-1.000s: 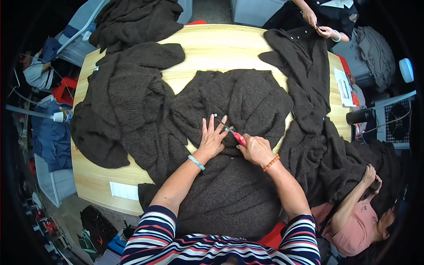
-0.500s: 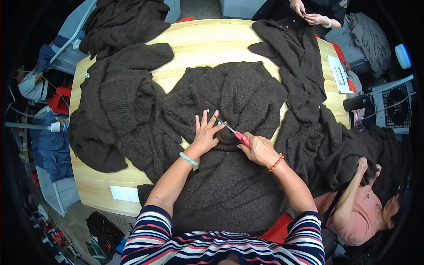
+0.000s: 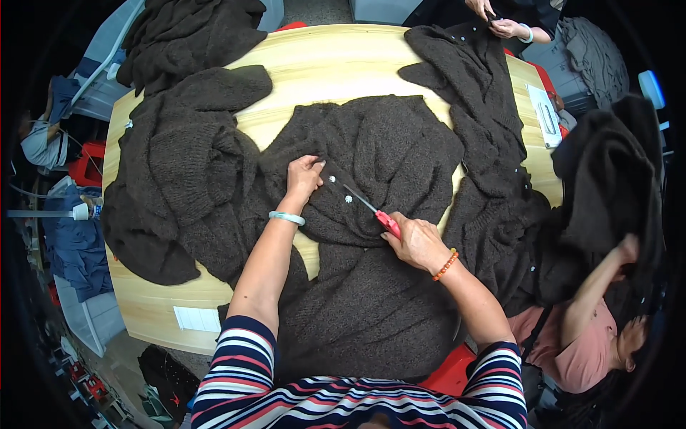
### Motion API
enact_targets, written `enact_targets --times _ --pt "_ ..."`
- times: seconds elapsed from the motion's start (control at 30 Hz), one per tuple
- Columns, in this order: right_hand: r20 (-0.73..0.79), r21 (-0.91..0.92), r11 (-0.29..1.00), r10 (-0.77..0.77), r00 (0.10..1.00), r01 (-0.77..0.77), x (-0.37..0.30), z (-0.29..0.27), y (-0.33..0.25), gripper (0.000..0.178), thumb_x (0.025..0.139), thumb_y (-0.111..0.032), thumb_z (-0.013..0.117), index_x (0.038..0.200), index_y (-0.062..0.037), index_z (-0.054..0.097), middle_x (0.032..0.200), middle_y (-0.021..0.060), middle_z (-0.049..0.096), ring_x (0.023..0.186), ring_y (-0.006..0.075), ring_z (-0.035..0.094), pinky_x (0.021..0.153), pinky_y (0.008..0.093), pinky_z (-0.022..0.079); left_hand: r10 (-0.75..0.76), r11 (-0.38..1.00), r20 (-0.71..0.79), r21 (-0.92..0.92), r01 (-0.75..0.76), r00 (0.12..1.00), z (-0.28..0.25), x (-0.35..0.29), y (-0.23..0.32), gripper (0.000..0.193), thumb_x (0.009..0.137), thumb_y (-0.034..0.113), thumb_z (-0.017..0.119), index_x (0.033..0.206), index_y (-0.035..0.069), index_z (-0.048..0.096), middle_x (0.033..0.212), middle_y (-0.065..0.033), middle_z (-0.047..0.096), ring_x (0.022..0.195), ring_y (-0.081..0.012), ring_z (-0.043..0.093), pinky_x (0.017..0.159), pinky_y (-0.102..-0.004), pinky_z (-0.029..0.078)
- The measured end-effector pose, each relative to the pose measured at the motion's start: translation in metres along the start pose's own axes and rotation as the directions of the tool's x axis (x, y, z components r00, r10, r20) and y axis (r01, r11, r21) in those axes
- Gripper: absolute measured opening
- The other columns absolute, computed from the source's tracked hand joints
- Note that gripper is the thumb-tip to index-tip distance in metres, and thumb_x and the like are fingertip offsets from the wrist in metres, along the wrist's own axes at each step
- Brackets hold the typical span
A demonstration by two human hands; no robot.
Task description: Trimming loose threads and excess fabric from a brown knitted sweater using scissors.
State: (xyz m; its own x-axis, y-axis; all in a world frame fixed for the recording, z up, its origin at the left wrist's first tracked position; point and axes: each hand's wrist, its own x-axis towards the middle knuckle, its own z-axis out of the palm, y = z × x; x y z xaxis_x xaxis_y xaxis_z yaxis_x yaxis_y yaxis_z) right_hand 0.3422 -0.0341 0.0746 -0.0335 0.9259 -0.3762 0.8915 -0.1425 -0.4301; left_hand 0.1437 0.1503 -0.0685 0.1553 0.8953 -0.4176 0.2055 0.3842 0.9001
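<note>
A dark brown knit garment (image 3: 386, 143) lies spread on the table in front of me. Two small pale buttons, one of them a shiny button (image 3: 348, 199), sit on it between my hands. My left hand (image 3: 306, 176) is closed, its fingertips pinching the knit just up and left of the buttons. In my right hand (image 3: 418, 243) is a red-handled tool (image 3: 388, 222) with a long thin metal end, gripped by the handle. Its tip points up and left, close to the buttons. Whether it has one blade or two I cannot make out.
More brown knits lie on the wooden table (image 3: 336, 57), as a left heap (image 3: 186, 171) and a right heap (image 3: 493, 129). At right a person in a pink top (image 3: 582, 350) lifts a brown garment (image 3: 607, 179). Another person's hands (image 3: 504, 27) work at the far right corner.
My left hand has gone from lying flat by the buttons to pinching the knit farther up and left. My right hand stays nearly still. The person at right has raised a garment.
</note>
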Motion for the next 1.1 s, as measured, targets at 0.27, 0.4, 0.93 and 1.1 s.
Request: enact_targets --times 0.27,0.4,0.93,1.1 --pt "-0.114 0.016 0.998 -0.064 0.991 0.066 0.067 0.006 -0.028 0.028 0.087 -0.028 0.063 0.094 -0.0009 0.059 0.077 0.0230 0.066 0.080 0.0402 0.066 0.074 0.0482 0.052 -0.106 0.943 0.203 -0.291 0.163 0.973 -0.014 -0.001 -0.014 0.010 0.090 0.006 0.063 0.098 -0.001 0.064 0.076 -0.0037 0.063 0.048 -0.0088 0.057 0.037 -0.0199 0.043" --pt "-0.043 0.032 0.995 -0.089 0.995 0.090 0.069 -0.001 -0.032 0.029 0.086 -0.029 0.064 0.096 -0.0024 0.060 0.081 0.0237 0.066 0.083 0.0420 0.065 0.077 0.0492 0.050 -0.128 0.907 0.231 -0.367 0.208 0.965 -0.023 -0.001 -0.016 0.008 0.092 0.006 0.061 0.096 -0.001 0.060 0.074 -0.0030 0.061 0.049 -0.0103 0.060 0.038 -0.0199 0.045" --pt "-0.017 0.103 0.994 -0.022 1.000 0.024 0.020 -0.019 -0.018 0.029 0.089 -0.029 0.063 0.101 -0.0041 0.057 0.071 0.0218 0.063 0.073 0.0416 0.064 0.067 0.0487 0.050 0.004 0.999 -0.245 0.044 0.007 0.970 -0.010 0.008 0.061 0.060 0.082 0.023 0.077 0.123 -0.008 0.046 0.077 -0.0114 0.063 0.047 -0.0133 0.060 0.037 -0.0232 0.044" --pt "-0.054 0.017 0.997 -0.077 0.996 0.078 0.033 -0.016 -0.036 0.027 0.088 -0.027 0.063 0.097 -0.0020 0.057 0.073 0.0231 0.064 0.074 0.0410 0.065 0.070 0.0491 0.051 0.125 0.948 -0.152 0.311 -0.073 0.980 -0.021 0.029 0.024 0.031 0.083 0.011 0.071 0.110 -0.001 0.062 0.062 -0.0096 0.062 0.046 -0.0155 0.058 0.042 -0.0322 0.046"
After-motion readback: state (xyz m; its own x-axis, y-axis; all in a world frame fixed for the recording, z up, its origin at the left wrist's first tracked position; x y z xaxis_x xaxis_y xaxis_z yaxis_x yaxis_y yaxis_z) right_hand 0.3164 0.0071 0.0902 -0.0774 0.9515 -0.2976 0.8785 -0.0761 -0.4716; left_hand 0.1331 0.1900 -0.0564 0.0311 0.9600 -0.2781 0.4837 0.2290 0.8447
